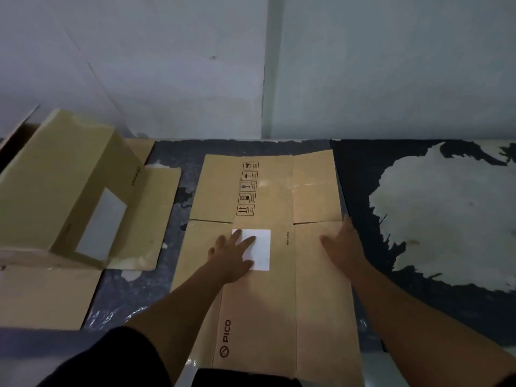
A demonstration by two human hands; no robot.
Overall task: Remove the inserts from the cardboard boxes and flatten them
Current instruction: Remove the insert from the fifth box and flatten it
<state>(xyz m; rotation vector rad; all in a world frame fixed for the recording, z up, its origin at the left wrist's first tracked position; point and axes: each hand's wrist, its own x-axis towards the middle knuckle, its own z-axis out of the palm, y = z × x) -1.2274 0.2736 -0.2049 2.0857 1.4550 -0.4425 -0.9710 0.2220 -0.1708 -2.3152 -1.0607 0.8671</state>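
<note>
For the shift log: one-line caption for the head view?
Both hands, left hand and right hand, press a flattened box down; another box stands unflattened.

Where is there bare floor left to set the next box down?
The widest bare patch lies right of the flattened box, beyond the right hand, up to the wall. A narrow strip runs between it and the standing box. The left side is crowded with cardboard.

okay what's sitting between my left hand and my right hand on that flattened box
Head view: between the left hand and right hand lie part of the white label and bare flattened box with a small printed line.
</note>
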